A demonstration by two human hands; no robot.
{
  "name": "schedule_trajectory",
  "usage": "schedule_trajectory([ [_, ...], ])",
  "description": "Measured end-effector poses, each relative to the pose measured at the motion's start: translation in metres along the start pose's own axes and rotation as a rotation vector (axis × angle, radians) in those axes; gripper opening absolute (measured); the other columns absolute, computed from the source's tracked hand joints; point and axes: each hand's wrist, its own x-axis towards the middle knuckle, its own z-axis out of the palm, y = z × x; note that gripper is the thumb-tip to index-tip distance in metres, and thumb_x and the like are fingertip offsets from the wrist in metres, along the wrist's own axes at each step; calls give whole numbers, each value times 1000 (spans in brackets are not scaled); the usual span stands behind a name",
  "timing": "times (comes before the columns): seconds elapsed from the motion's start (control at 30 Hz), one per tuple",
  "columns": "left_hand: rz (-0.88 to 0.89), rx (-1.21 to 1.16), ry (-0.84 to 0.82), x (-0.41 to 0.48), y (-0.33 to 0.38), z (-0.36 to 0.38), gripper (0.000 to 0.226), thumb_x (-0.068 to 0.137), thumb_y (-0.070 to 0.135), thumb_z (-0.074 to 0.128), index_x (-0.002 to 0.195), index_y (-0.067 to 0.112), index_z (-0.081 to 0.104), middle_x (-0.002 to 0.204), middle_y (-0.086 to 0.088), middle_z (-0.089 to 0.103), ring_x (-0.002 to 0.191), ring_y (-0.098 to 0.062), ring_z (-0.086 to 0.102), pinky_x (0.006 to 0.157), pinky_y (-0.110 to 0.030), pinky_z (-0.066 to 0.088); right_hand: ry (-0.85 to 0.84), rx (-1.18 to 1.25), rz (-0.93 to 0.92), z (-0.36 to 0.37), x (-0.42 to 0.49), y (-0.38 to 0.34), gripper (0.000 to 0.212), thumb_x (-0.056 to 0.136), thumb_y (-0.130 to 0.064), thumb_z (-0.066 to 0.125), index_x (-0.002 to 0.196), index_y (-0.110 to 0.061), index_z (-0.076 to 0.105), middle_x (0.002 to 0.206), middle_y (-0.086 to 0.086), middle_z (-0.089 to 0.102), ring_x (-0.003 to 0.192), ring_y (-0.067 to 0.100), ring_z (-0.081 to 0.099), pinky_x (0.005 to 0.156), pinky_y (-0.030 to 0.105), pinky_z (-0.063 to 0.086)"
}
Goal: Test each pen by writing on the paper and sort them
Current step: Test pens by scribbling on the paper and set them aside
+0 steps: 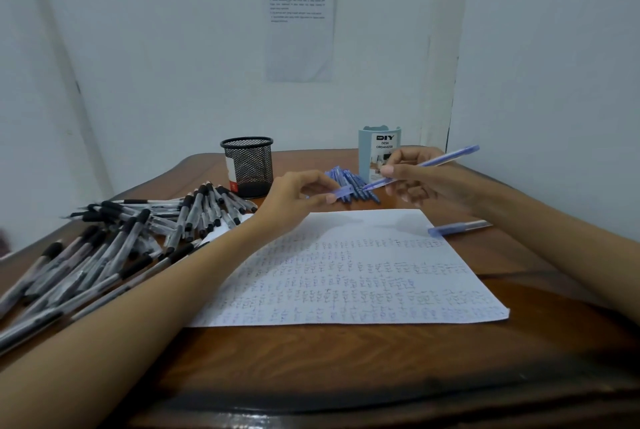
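Observation:
My right hand (415, 175) grips a blue pen (446, 156) above the far edge of the paper, its tip pointing left and down. My left hand (298, 191) pinches the pen's blue cap (343, 192) just left of the tip; cap and pen are apart. A white sheet of paper (346, 276) covered with rows of small blue scribbles lies on the wooden table (311, 366). A pile of several blue pens (349, 182) lies behind the hands. One capped blue pen (457, 228) rests at the paper's right edge.
A large heap of black-capped pens (114, 241) spreads over the table's left side. A black mesh pen cup (246, 165) and a light blue desk organizer (379, 148) stand at the back. A printed sheet (299, 30) hangs on the wall.

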Motion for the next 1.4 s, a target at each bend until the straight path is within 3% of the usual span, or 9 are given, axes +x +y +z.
schedule_trajectory([
  [0.17, 4, -44, -15, -1, 2, 3, 20, 81, 8, 69, 81, 28, 65, 80, 11, 66, 75, 1, 63, 85, -23, 53, 47, -17, -14, -3, 0, 2, 20, 70, -33, 66, 75, -14, 61, 66, 6, 65, 52, 14, 54, 46, 17, 45],
  [0.33, 8, -40, -27, -2, 4, 5, 12, 81, 12, 69, 88, 21, 66, 81, 10, 66, 73, 4, 62, 77, -12, 50, 10, -4, -2, 0, 2, 4, 26, 68, -34, 68, 76, -11, 60, 63, 6, 61, 49, 13, 51, 44, 16, 41],
  [0.5, 4, -50, -58, -3, 7, 5, 14, 83, 12, 68, 87, 24, 64, 82, 7, 65, 75, -6, 61, 75, -23, 52, -15, 26, 11, 5, 1, 5, 17, 85, -22, 59, 77, -8, 54, 52, -3, 60, 41, 7, 48, 38, 15, 39],
  [0.67, 31, -115, -139, -8, 20, 13, 12, 88, 9, 61, 88, 21, 60, 79, 3, 66, 71, -7, 62, 68, -21, 54, 40, 7, 18, 23, 1, 8, 29, 88, -45, 47, 87, -18, 58, 57, -1, 63, 45, 11, 54, 42, 19, 45],
  [0.8, 46, -160, -86, -11, 27, 19, 14, 88, 5, 59, 83, 18, 61, 77, 1, 67, 65, -8, 62, 68, -19, 53, 189, 71, 22, 34, 1, 10, 32, 97, -48, 28, 104, -29, 53, 74, 5, 63, 69, 20, 63, 59, 33, 56],
  [0.97, 99, -68, 14, -12, 32, 21, 9, 88, 2, 59, 85, 9, 65, 69, 5, 65, 60, -8, 59, 65, -17, 52, 210, 87, -11, 37, 4, 18, 43, 100, -42, 21, 136, -22, 34, 89, 12, 57, 84, 25, 61, 76, 43, 55],
  [1.1, 114, -37, 55, -13, 30, 18, 10, 88, 2, 60, 87, 8, 68, 73, -10, 69, 67, -22, 64, 67, -29, 56, 168, 56, -92, 41, 3, 17, 32, 101, -36, 19, 130, -32, 31, 88, 12, 55, 88, 21, 59, 84, 41, 52],
  [1.27, 107, -21, 17, -14, 32, 19, 10, 88, 1, 58, 87, 5, 67, 66, 6, 64, 54, 0, 56, 60, -13, 47, 116, -27, -150, 41, -3, 17, 31, 103, -28, 16, 131, -37, 24, 93, 18, 51, 93, 27, 54, 92, 44, 48],
  [1.4, 141, -16, 6, -12, 32, 16, 14, 87, 1, 60, 82, 12, 66, 69, -1, 67, 62, -13, 61, 67, -23, 55, 91, -61, -86, 40, 12, 21, 24, 102, -34, 30, 124, -42, 27, 97, 10, 56, 75, 7, 61, 72, 26, 55],
])
